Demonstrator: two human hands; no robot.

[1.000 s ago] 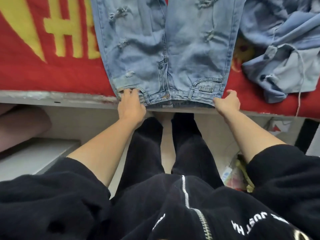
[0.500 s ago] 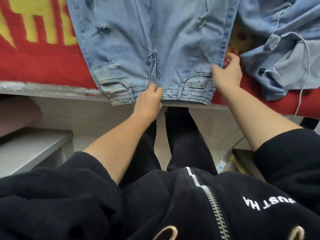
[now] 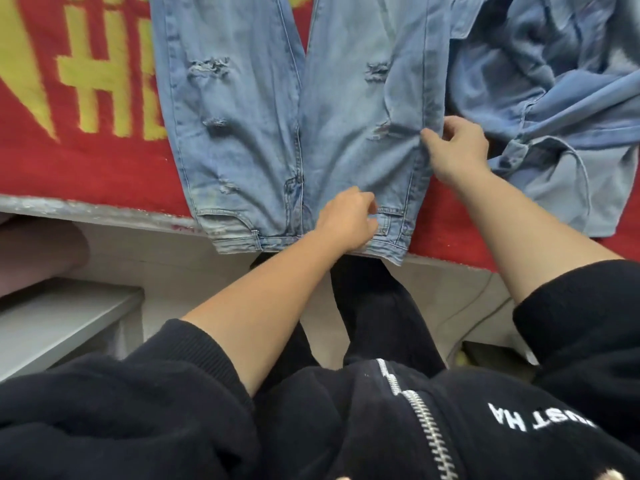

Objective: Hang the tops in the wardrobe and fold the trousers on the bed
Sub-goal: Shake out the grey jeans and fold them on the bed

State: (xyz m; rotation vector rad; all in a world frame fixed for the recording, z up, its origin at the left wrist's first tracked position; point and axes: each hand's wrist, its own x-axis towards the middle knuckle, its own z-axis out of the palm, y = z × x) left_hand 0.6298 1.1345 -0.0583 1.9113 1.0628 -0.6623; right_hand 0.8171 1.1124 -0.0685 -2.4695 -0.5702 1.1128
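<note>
Light blue ripped jeans (image 3: pixel 242 140) lie flat on the bed's red and yellow blanket (image 3: pixel 79 150), waistband at the near edge and legs stretching away. My left hand (image 3: pixel 348 220) pinches the waistband just right of the fly. My right hand (image 3: pixel 457 147) grips the outer seam of the right leg, a little up from the waist, and the denim puckers there. A crumpled blue denim top (image 3: pixel 561 98) lies to the right of the jeans, close beside my right hand.
The bed's pale edge (image 3: pixel 104 213) runs across the view below the blanket. A grey shelf or step (image 3: pixel 52 320) sits low at the left. My black trousers and zipped black jacket (image 3: pixel 408 420) fill the bottom. Some clutter lies on the floor at lower right.
My left hand has moved right along the waistband from the left corner to past the fly. My right hand has moved from the waistband's right corner up the outer seam and now grips it.
</note>
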